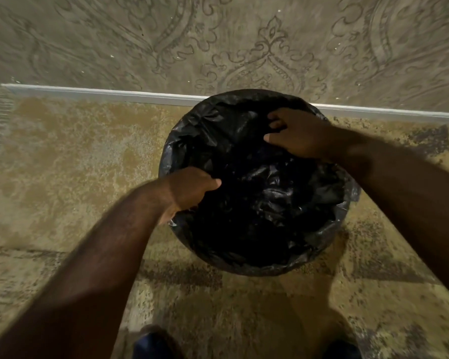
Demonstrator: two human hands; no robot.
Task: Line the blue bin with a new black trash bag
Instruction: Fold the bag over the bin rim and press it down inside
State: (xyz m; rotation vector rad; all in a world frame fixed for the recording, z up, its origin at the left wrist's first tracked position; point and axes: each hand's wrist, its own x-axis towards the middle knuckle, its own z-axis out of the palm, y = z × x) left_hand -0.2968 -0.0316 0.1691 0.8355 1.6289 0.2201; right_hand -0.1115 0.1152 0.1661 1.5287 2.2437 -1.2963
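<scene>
Black trash bag (257, 203) covers the whole bin mouth; bin stands on floor against the baseboard (101, 93), its blue hidden. Left hand (189, 189) grips near-left hem, right hand (293, 134) pinches far edge. Judgement: pull hem evenly down outside rim, avoid tearing.

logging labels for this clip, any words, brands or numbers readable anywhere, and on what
None: no readable text in this view.
The black trash bag is plain, with no print showing.
The wall carries only an ornamental pattern, no letters.
The floor is mottled and bears no marks that read as text.
The left hand and right hand grip the bag's edge; nothing is written there.
</scene>
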